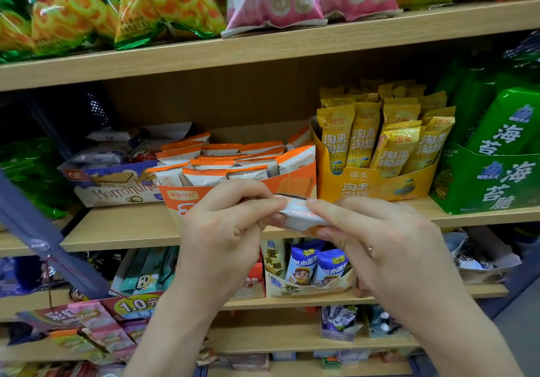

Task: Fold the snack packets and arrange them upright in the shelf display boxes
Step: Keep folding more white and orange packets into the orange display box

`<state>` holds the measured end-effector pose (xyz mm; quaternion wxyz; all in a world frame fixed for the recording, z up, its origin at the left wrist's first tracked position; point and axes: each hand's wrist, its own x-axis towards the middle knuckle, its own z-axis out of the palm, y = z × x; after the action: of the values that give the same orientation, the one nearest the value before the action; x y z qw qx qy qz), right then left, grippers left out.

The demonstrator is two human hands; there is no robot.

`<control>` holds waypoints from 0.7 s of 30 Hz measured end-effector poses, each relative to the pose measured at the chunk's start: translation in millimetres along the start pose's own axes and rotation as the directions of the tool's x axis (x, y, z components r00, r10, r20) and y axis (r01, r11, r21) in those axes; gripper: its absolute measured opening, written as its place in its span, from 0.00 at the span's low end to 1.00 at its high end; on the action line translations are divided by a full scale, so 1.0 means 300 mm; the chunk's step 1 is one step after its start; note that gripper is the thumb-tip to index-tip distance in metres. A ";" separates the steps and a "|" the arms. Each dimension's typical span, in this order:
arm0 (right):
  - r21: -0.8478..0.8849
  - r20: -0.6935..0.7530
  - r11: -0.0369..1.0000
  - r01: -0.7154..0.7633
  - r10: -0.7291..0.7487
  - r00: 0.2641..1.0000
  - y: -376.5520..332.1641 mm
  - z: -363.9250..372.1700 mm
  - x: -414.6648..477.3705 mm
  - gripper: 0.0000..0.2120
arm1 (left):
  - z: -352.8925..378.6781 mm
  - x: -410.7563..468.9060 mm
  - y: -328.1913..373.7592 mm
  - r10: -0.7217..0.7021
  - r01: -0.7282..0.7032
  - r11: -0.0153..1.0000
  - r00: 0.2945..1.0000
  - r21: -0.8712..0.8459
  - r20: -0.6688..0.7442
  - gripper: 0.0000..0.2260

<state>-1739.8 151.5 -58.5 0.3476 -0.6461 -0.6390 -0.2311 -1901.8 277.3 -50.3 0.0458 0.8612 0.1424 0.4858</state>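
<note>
- The wooden shelf (117, 227) spans the middle of the view. It carries a wafer box (117, 192), an orange display box (292, 181), a yellow display box (365, 189) and a green box (482, 189) side by side.
- The orange display box stands directly behind the hands. It holds rows of white-and-orange packets (233, 163), all upright and closely packed.
- The left hand (225, 224) is in front of the box's front wall, fingers curled, thumb and forefinger pinching the left end of a single packet (296, 216).
- The right hand (380, 239) mirrors it, thumb and fingers closed on the packet's right end.
- The single packet is small, white and orange. It is held in the air between the two hands, bent along its length, just in front of the box and not in it.
- The folding step appears to be in hand. The next move likely calls for pressing the crease flat, lifting the packet over the rim and finding a gap in the tight front row to stand it upright.
</note>
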 end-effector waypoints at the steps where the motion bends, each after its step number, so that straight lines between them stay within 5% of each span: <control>1: 0.035 -0.011 0.999 -0.018 0.019 1.000 0.001 0.000 0.001 0.15 | 0.000 -0.001 -0.001 -0.009 0.009 1.000 1.000 0.005 -0.006 0.08; 4: 0.317 0.028 0.921 -0.228 0.231 0.973 0.002 -0.018 0.004 0.12 | -0.004 -0.005 -0.008 -0.029 0.029 1.000 0.998 -0.002 -0.047 0.08; 6: 0.591 0.126 0.714 -0.375 0.377 0.918 0.011 -0.038 0.005 0.12 | -0.009 -0.007 -0.019 -0.080 0.075 0.996 0.991 -0.048 -0.103 0.07; 11: 0.874 0.177 0.327 -0.358 0.472 0.863 -0.004 -0.038 0.027 0.11 | -0.006 -0.016 -0.022 -0.194 0.173 0.974 0.970 -0.146 -0.148 0.09; 15: 0.905 0.134 0.260 -0.336 0.577 0.806 -0.045 -0.009 0.026 0.09 | -0.018 -0.018 -0.028 -0.174 0.171 0.984 0.983 -0.056 -0.058 0.06; 18: 0.893 0.105 0.294 -0.341 0.601 0.792 -0.065 0.006 0.027 0.10 | -0.030 -0.003 0.001 -0.075 0.067 0.994 0.993 0.086 0.088 0.13; 21: 0.871 0.099 0.336 -0.358 0.593 0.799 -0.086 0.015 0.026 0.11 | -0.026 0.004 0.042 -0.047 0.042 0.998 0.990 0.039 0.130 0.13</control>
<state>-1765.4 158.5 -51.6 0.7449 -0.5106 -0.4003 0.1552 -1905.2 265.3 -42.4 0.0505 0.8886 0.1671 0.4243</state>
